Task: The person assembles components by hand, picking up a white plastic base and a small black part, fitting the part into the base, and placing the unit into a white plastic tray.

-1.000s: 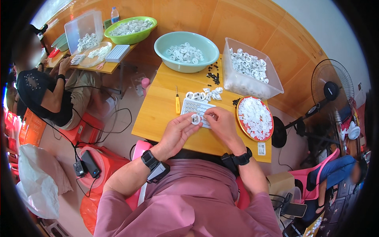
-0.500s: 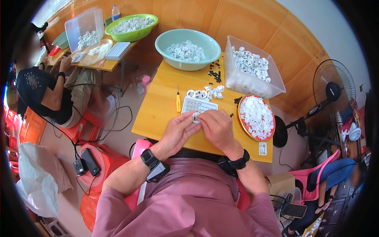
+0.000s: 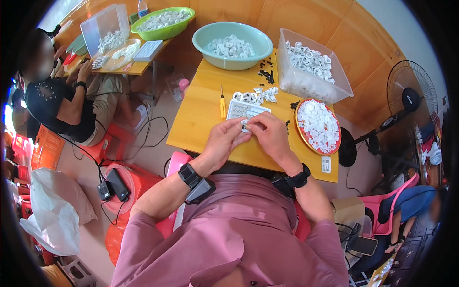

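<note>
Between the fingertips of my left hand (image 3: 224, 139) and my right hand (image 3: 271, 138) is a small round white plastic part (image 3: 244, 126) with a dark spot on it. Both hands are closed in a pinch on it, over the near edge of the table. Just beyond them lies a white tray (image 3: 246, 111) with rows of small pale pieces. A yellow-handled screwdriver (image 3: 223, 106) rests left of the tray. Several white ring-shaped parts (image 3: 256, 95) are heaped behind it. To the right, an orange-rimmed plate (image 3: 299, 125) holds a pile of small white pieces.
A pale green basin (image 3: 233, 62) and a clear plastic bin (image 3: 315, 89), both with white parts, stand at the table's back. Small black pieces (image 3: 266, 75) lie scattered between them. A standing fan (image 3: 410, 98) is at right. A co-worker (image 3: 60, 103) sits at another table on the left.
The whole view has shifted, so the table appears higher and slightly to the right. Both hands still pinch the white part, its dark spot showing more plainly now.
</note>
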`<action>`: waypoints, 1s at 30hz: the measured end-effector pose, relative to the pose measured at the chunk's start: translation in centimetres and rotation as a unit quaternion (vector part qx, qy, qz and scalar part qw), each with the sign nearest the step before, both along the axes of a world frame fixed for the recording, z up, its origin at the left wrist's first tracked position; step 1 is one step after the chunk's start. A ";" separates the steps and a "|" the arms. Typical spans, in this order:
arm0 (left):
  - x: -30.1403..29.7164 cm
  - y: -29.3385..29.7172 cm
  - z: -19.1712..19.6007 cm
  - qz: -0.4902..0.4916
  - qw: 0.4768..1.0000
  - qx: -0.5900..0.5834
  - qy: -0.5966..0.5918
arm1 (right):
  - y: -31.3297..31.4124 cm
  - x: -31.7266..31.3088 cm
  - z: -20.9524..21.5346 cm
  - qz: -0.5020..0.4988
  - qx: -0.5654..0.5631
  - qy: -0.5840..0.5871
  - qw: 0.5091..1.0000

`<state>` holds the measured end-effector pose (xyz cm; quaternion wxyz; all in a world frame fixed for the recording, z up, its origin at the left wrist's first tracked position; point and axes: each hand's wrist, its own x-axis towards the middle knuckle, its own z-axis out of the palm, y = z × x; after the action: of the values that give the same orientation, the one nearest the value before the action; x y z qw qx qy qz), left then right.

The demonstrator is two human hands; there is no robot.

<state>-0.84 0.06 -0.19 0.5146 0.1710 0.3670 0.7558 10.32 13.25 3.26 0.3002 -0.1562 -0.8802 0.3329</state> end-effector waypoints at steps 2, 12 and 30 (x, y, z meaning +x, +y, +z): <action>0.2 0.0 -0.3 0.004 1.000 -0.003 0.017 | -0.2 0.2 0.3 0.006 0.007 -0.023 1.000; -0.4 -0.2 0.6 -0.013 0.999 -0.007 0.038 | -0.6 0.0 0.2 -0.003 -0.191 -0.021 0.981; 0.7 0.0 1.8 0.000 0.999 -0.050 0.015 | 1.3 0.5 -0.5 0.050 -0.314 -0.042 0.947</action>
<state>-0.16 0.09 1.64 0.5170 0.1568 0.4122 0.7336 10.81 14.53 2.76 0.1823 -0.2122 -0.7495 0.6000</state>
